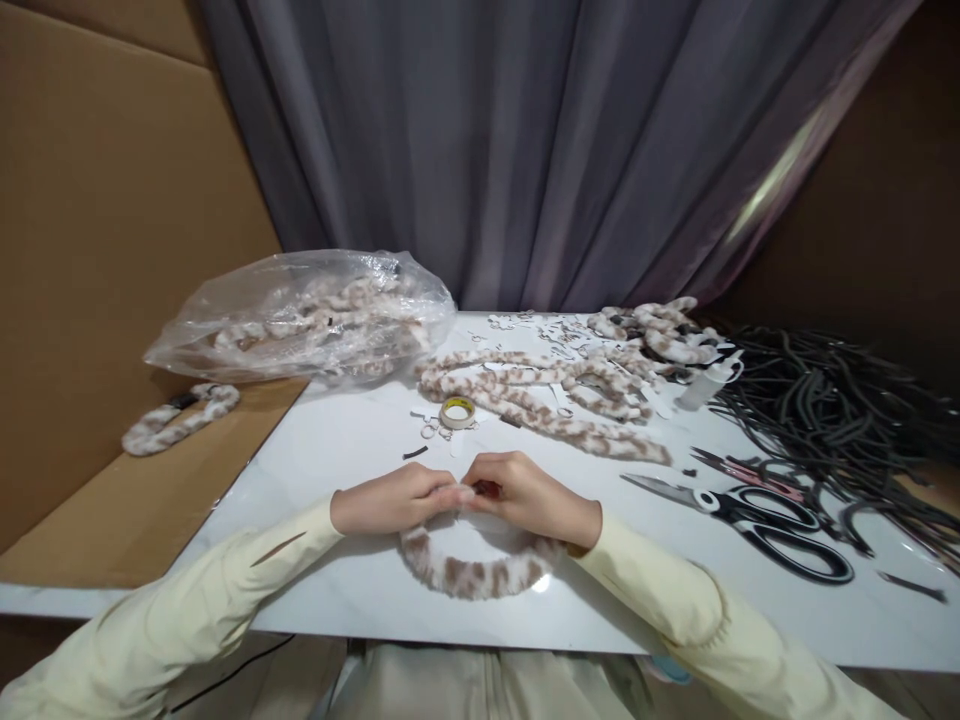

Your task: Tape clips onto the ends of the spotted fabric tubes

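A fluffy white-and-brown plush strap (480,578) curves in a loop on the white table, close to its front edge. My left hand (401,497) pinches one end of it between thumb and fingers. Fingertip to fingertip with it, my right hand (521,493) is closed around the other end, where a small dark piece shows between the fingers. The exact join is hidden by my fingers. Just beyond my hands lie a roll of tape (457,412), several metal rings (429,432) and a short black strip (415,453).
Long plush strips (555,420) lie across the table. At left are a clear plastic bag (315,320) of plush loops and a single loop (180,418) on cardboard. Right side: black-handled scissors (787,535), a squeeze bottle (705,385), a heap of black cords (832,410).
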Tool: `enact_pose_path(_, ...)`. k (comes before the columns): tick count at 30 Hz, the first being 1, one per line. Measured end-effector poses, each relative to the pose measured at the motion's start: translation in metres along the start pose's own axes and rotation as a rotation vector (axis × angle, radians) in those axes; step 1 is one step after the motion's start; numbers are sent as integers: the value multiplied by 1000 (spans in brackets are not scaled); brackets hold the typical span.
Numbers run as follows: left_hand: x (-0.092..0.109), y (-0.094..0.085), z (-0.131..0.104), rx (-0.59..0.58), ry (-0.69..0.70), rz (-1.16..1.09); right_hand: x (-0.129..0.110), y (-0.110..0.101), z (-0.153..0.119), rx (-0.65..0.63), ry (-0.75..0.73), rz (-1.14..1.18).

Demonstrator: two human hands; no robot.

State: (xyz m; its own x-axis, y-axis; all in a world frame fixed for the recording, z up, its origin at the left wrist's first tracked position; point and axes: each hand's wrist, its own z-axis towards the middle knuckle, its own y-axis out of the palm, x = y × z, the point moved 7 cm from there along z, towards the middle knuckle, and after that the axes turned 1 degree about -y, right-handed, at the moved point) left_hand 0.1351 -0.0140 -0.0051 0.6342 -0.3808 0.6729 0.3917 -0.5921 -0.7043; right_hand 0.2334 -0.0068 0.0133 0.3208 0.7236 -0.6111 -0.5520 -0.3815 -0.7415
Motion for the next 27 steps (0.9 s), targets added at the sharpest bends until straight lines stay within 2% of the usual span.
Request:
enact_pose_path(5,2,4,0,7,65,20,-1,0,1,27,-3,17)
enact_pose_path(10,6,4,-1,31,162,189,2,-2,1,18,28,18)
enact_pose_path(14,8,8,-1,65,221,404,2,-4,0,8,58,5)
enact_pose_path(21,15,22,-4,239,407,955,8,-4,2,18,141,19)
enact_pose_path(24,19,26,-6,265,474,1068,9,-3,3,21,180,31)
enact_pose_path(27,21,25,-6,279,482,1107,3,-9,0,16,184,0)
